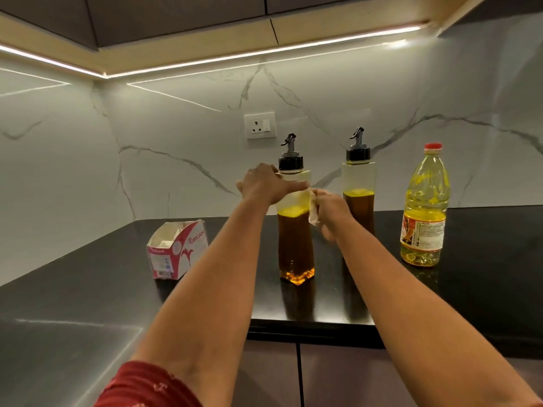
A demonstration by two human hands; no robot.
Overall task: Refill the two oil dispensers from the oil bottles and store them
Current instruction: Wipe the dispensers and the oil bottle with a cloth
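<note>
Your left hand grips the near dispenser; right fingers pinch a tissue against it. Wipe downward, keeping the dispenser upright.

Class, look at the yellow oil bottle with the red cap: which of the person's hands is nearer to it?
Right. The right hand, holding a tissue, is between the two dispensers, nearer the oil bottle; the left hand grips the near dispenser, farther away.

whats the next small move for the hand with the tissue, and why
Probably wipe the tissue down the near dispenser's side. The left hand holds that dispenser at its clear upper part, the right hand presses the crumpled tissue against it, and both dispensers already wear their black spout caps.
</note>
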